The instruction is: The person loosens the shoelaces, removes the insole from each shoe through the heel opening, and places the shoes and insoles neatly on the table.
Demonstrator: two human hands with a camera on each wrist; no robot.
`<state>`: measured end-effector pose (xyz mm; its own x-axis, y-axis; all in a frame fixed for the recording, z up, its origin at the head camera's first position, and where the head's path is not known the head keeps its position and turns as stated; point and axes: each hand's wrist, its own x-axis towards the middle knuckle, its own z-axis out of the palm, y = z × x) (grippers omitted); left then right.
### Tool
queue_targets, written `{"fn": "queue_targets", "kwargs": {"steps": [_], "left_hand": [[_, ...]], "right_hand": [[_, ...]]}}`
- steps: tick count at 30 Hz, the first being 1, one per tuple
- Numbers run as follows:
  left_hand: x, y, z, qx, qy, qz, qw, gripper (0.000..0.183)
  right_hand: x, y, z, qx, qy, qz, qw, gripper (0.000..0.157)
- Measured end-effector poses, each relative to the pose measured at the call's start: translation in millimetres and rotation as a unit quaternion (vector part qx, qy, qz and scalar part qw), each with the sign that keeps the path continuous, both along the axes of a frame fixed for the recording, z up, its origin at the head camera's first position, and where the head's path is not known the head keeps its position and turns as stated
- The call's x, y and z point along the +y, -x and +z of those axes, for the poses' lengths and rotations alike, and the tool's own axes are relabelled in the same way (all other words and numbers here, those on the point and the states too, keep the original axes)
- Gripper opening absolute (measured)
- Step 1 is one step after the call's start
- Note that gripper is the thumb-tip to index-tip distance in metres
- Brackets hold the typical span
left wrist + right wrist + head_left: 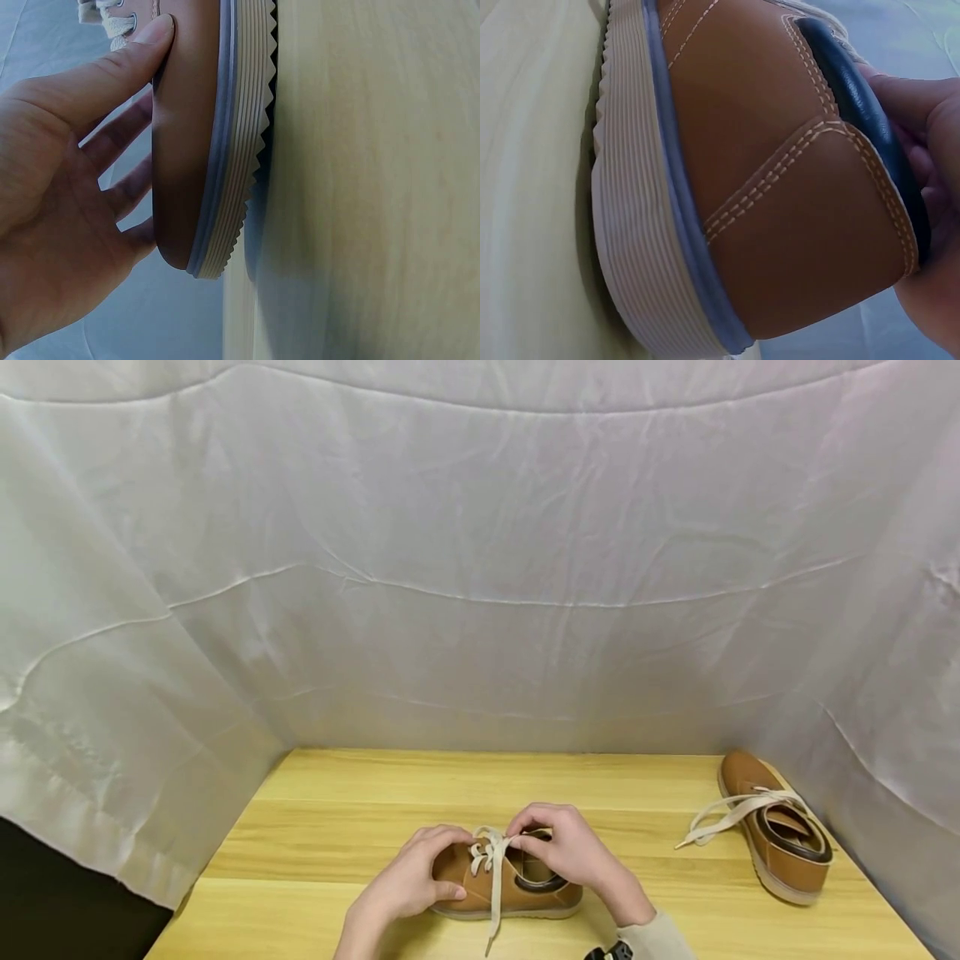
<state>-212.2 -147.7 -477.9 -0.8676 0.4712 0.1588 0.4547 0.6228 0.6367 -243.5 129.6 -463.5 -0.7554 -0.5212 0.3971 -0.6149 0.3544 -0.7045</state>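
Observation:
A brown lace-up shoe stands on its sole near the front of the table, toe to the left. My left hand grips it round the toe, thumb on the near side and fingers on the far side; the left wrist view shows the thumb against the leather. Over the shoe's opening, my right hand pinches the cream shoelace near the top eyelets with thumb and forefinger. One lace end hangs down the near side. In the right wrist view the heel and dark collar partly hide the right fingers.
A second brown shoe stands at the table's right, its lace trailing left onto the wood. Grey-white cloth hangs behind the table and along both sides. A dark watch sits at the right wrist.

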Motion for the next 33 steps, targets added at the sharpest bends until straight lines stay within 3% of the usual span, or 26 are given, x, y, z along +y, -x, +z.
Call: {"fn": "queue_targets", "kwargs": {"steps": [7, 15, 22, 25, 29, 33], "left_hand": [[0.6, -0.2, 0.0, -0.002, 0.0, 0.002, 1.0, 0.064], [0.5, -0.6, 0.2, 0.002, 0.005, 0.002, 1.0, 0.064], [-0.1, -0.4, 0.6, 0.007, 0.005, -0.001, 1.0, 0.064], [-0.3, -0.6, 0.3, 0.007, 0.004, -0.002, 1.0, 0.064], [-0.4, -0.3, -0.1, 0.008, 0.002, -0.002, 1.0, 0.064], [-0.2, 0.5, -0.4, 0.008, 0.002, -0.002, 1.0, 0.063]], "right_hand": [[3.3, 2.3, -3.3, -0.056, 0.022, -0.01, 0.998, 0.003], [4.6, 4.8, -4.7, -0.115, 0.059, -0.025, 0.991, 0.01], [4.8, 5.5, -4.6, -0.141, 0.044, -0.059, 0.987, 0.011], [5.1, 4.0, -3.0, -0.117, 0.021, -0.069, 0.991, 0.009], [4.5, 0.0, 4.4, -0.031, -0.005, -0.053, 0.998, 0.011], [1.8, -4.7, 13.1, 0.053, -0.027, -0.024, 0.998, 0.024]]}}
